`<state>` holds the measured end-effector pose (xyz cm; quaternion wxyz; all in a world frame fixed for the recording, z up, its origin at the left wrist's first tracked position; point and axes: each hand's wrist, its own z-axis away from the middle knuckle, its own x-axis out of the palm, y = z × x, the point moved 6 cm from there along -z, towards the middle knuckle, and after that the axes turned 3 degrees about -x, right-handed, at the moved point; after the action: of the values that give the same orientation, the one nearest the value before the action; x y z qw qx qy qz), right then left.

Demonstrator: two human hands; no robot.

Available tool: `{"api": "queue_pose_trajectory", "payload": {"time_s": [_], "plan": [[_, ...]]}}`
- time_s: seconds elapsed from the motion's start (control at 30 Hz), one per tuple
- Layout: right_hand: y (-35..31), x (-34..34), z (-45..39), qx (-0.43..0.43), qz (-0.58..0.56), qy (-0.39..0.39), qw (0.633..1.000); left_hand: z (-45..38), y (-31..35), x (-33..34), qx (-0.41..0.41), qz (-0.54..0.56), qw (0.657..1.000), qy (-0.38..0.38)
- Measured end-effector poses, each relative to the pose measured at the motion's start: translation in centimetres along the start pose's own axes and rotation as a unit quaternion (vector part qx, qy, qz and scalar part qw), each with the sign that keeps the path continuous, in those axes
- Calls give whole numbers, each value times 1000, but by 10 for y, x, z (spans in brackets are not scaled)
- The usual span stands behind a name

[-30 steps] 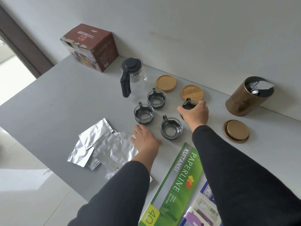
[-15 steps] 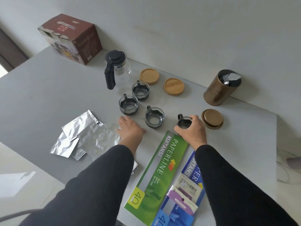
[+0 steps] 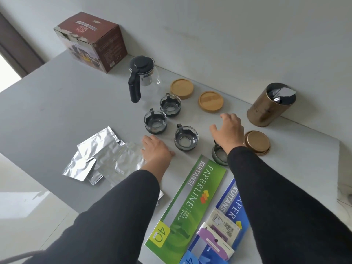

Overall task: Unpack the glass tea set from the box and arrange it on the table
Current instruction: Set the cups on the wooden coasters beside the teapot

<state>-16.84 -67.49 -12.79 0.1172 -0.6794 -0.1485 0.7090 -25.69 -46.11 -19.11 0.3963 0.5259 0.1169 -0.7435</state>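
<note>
A person's right hand [image 3: 228, 131] hovers open and empty, fingers spread, above a glass cup [image 3: 219, 156] at the near right, while the left hand [image 3: 157, 152] rests flat and open on the grey table [image 3: 57, 111], holding nothing, just beside 3 more cups [image 3: 186, 138] near the teapot [image 3: 143, 76] and far-left box [image 3: 91, 40]. The sleeve hides much of the near cup, so a careless arm could knock it onto the paper packs [image 3: 190, 199]; its handle is hard to make out.

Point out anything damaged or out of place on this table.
The box has torn, ragged paper along its top front edge. The golden canister stands open, its lid lying apart on the table. Nothing spilled.
</note>
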Motion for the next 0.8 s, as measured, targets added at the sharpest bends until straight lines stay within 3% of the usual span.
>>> {"api": "queue_pose_trajectory", "payload": {"time_s": [0.23,0.57,0.8], "plan": [[-18,23,-62,-28,47,-15,998,-5,3,1,-5,0,1000,4],[-15,46,-112,75,-7,-29,997,-7,2,3,-2,6,1000,-7],[-13,34,-114,9,-32,-23,999,-8,3,4,-1,-2,1000,-1]]}}
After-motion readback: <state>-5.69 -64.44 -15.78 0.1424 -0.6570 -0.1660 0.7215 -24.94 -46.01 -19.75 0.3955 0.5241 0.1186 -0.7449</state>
